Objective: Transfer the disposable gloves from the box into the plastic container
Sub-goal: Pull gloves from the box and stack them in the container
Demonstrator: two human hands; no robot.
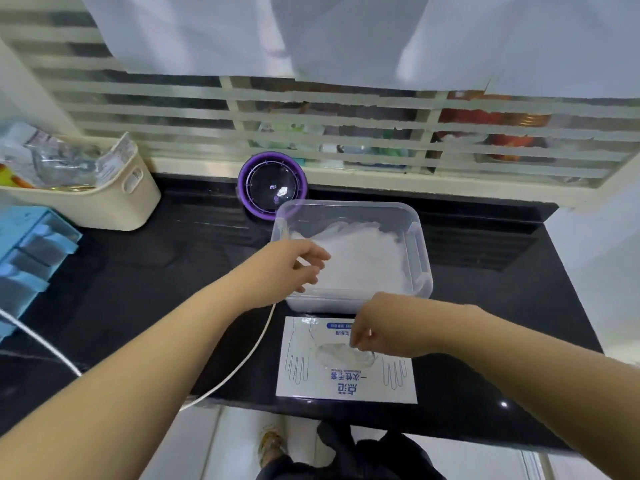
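Transfer partly done: glove pile (pixel 360 258) lies in plastic container (pixel 423 244). Right hand (pixel 377 327) pinches further gloves at box (pixel 346 384) opening. Left hand (pixel 301 268) is loosely curled above pile; whether it grips anything cannot be told.

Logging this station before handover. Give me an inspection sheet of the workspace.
Surface: black countertop, glossy.
Job's things: glove box flat at the near edge; plastic container just behind it, gloves piled inside.
Clutter: cream basket of packets and blue organizer at left; purple round object behind the container.
Grippers: left hand over the container, fingers curled, grip unclear; right hand pinches a glove at the box opening.
Cables: white cable crosses the counter under the left forearm.
Surroundings: slatted window behind; white cloth hangs above.
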